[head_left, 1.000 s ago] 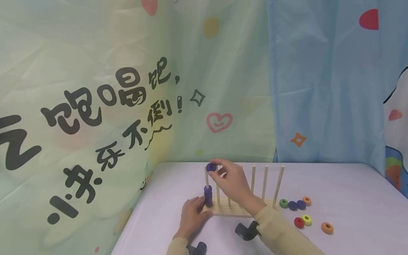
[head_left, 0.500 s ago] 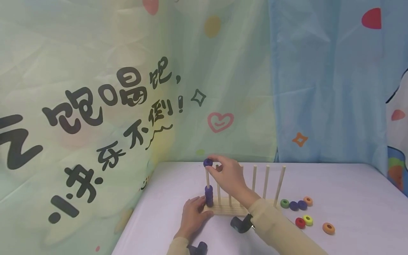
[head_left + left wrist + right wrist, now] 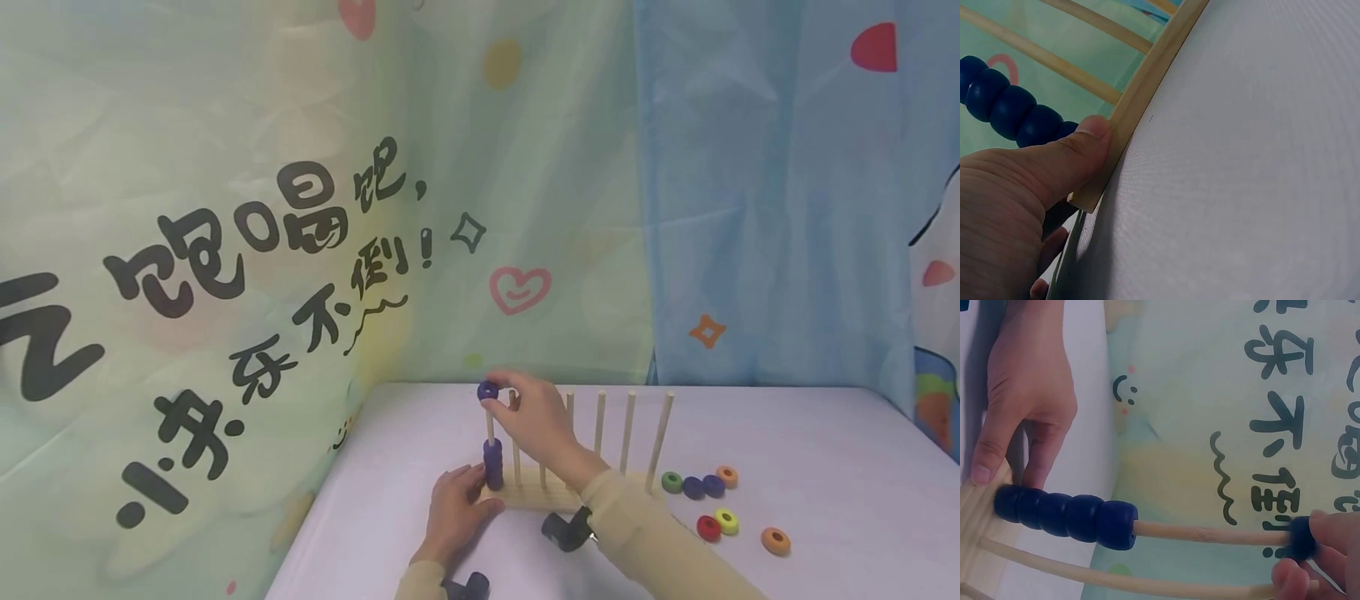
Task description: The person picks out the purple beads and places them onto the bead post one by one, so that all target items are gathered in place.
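Note:
My right hand (image 3: 536, 423) pinches a dark blue bead (image 3: 487, 391) between thumb and fingers at the top of the leftmost peg. In the right wrist view, this bead (image 3: 1301, 537) sits at the peg's tip, slightly blurred. Lower on the same peg is a stack of several dark blue beads (image 3: 1069, 515). The pegs stand in a wooden rack (image 3: 525, 498), whose left end my left hand (image 3: 452, 515) grips. Seen from the left wrist, the thumb (image 3: 1079, 150) presses on the base beside the lowest bead, and the other fingers are partly hidden.
Right of the rack lie loose beads: a green one (image 3: 672, 482), two dark blue, two orange, a red one (image 3: 708, 527) and a yellow one (image 3: 726, 522). The other pegs rise bare to the right. A printed curtain (image 3: 517, 208) hangs behind the white table (image 3: 840, 467).
My right hand has moved left, bringing the bead from beside the leftmost peg onto its tip. The left hand keeps its place on the rack.

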`<state>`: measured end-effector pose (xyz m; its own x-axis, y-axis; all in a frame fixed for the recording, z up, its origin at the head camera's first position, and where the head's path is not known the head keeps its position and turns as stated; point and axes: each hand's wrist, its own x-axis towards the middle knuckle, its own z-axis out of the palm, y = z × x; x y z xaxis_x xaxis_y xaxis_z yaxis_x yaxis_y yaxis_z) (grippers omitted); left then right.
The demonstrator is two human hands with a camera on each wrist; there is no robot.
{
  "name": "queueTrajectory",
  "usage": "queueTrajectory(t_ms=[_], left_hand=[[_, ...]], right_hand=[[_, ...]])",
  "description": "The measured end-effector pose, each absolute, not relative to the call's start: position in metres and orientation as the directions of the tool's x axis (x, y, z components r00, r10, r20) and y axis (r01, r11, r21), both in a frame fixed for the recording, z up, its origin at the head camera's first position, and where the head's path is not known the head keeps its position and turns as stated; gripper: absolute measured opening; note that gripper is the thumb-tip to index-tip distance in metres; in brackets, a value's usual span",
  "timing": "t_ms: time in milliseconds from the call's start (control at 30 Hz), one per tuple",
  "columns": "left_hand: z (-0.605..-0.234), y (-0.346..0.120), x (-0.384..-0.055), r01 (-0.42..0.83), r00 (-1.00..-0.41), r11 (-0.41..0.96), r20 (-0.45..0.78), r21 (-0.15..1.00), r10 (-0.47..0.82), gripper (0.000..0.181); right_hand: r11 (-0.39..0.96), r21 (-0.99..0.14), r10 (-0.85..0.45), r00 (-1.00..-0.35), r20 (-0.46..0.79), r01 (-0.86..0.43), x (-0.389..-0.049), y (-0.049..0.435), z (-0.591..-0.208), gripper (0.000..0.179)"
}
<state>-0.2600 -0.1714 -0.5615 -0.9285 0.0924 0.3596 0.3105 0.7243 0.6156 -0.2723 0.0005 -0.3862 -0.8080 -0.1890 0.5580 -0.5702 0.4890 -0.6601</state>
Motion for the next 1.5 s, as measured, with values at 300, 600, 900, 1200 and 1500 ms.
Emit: queueTrajectory(t_ms=[300, 600, 900, 1200, 1500], left_hand=[[-0.558, -0.171, -0.257, 0.301, -0.932, 0.728, 0.352, 0.616, 0.088, 0.056], [-0.559, -0.170, -0.257, 0.319, -0.924, 0.720, 0.371, 0.616, 0.092, 0.057], [-0.556, -0.170, -0.256, 0.320, -0.924, 0.721, 0.372, 0.615, 0.092, 0.056], [-0.557, -0.170, -0.256, 0.292, -0.934, 0.721, 0.350, 0.628, 0.074, 0.057], [-0.562, -0.171, -0.258, 0.310, -0.926, 0.729, 0.368, 0.611, 0.086, 0.058]], right_hand=[[0.491, -0.665, -0.170, -0.811, 0.561, -0.563, -0.271, 0.001, -0.392, 0.030], [0.380, -0.671, -0.114, -0.752, 0.649, -0.636, -0.259, 0.006, -0.395, 0.027], [0.340, -0.694, -0.101, -0.759, 0.644, -0.634, -0.244, 0.014, -0.407, 0.021], [0.331, -0.759, -0.076, -0.817, 0.571, -0.561, -0.237, 0.024, -0.442, 0.017], [0.365, -0.824, -0.048, -0.893, 0.448, -0.434, -0.230, 0.034, -0.476, 0.018]])
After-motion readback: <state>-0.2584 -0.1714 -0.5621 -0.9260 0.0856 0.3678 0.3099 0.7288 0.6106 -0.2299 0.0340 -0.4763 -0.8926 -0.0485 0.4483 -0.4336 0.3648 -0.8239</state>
